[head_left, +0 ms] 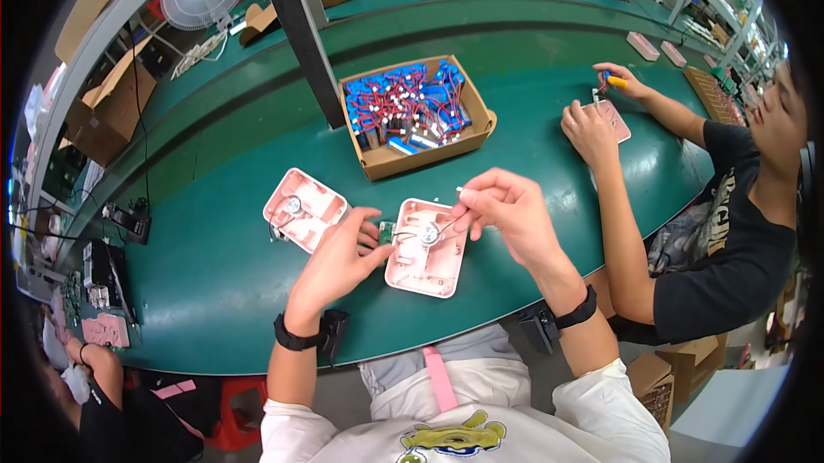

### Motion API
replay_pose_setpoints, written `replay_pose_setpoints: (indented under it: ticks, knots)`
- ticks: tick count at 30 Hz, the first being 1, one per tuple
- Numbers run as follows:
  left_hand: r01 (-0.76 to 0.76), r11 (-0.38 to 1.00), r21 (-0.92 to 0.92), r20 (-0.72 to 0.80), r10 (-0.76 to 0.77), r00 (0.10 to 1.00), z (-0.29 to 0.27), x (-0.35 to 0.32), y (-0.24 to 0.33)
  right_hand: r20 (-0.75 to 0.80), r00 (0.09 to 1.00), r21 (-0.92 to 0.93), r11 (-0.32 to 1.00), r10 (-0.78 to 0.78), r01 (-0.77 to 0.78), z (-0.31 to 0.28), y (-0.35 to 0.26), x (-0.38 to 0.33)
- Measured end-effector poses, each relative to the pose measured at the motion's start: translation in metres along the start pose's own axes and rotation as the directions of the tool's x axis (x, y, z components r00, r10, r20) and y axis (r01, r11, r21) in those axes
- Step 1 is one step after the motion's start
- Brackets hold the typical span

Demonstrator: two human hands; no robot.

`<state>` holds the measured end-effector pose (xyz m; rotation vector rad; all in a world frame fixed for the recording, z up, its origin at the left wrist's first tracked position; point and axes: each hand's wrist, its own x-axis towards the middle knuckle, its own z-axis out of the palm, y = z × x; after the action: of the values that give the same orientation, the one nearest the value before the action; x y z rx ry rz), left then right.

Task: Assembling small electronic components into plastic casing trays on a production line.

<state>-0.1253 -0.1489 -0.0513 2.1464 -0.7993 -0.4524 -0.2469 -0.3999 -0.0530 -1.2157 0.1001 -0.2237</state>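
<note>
In front of me a pink plastic housing half [421, 281] lies open side up on the green table. A round metal speaker [429, 234] sits inside it, with thin dark wires running to both sides. My left hand [336, 259] is closed at the housing's left edge, thumb and fingers on a small green circuit board [387, 232]. Over the right edge, my right hand [508, 212] pinches a small white wire connector [460, 192], its wire leading down to the housing. A second pink housing half [302, 205] with a similar speaker lies left, partly behind my left hand.
A cardboard box [429, 163] of blue battery packs with red wires and white plugs stands beyond the housings, beside a dark upright post [300, 34]. At right a co-worker's hands [592, 130] handle another pink housing [614, 120]. Black devices [105, 270] stand far left.
</note>
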Motion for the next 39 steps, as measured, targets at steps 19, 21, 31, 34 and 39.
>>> replay_pose_setpoints:
  ticks: [19, 21, 31, 34, 39]
  knots:
    - [-0.018, 0.965, -0.263, 0.054, 0.033, 0.998, 0.032, 0.007, -0.002, 0.061, 0.882, -0.903, 0.35, -0.466, 0.248, 0.036, 0.049, -0.027]
    - [-0.059, 0.966, -0.253, 0.063, 0.078, 0.995, 0.034, 0.005, -0.004, 0.032, 0.878, -0.869, 0.42, -0.478, 0.261, 0.04, 0.054, -0.029]
    - [-0.08, 0.95, -0.301, 0.061, 0.103, 0.993, 0.034, 0.003, -0.008, 0.004, 0.925, -0.808, 0.544, -0.38, 0.227, 0.049, 0.051, -0.027]
    - [-0.199, 0.95, -0.241, -0.009, 0.202, 0.979, 0.037, 0.002, -0.008, -0.023, 0.94, -0.8, 0.57, -0.342, 0.187, 0.05, 0.047, -0.026]
    - [-0.196, 0.949, -0.249, -0.017, 0.198, 0.98, 0.038, 0.004, -0.007, 0.012, 0.918, -0.828, 0.511, -0.396, 0.231, 0.049, 0.055, -0.023]
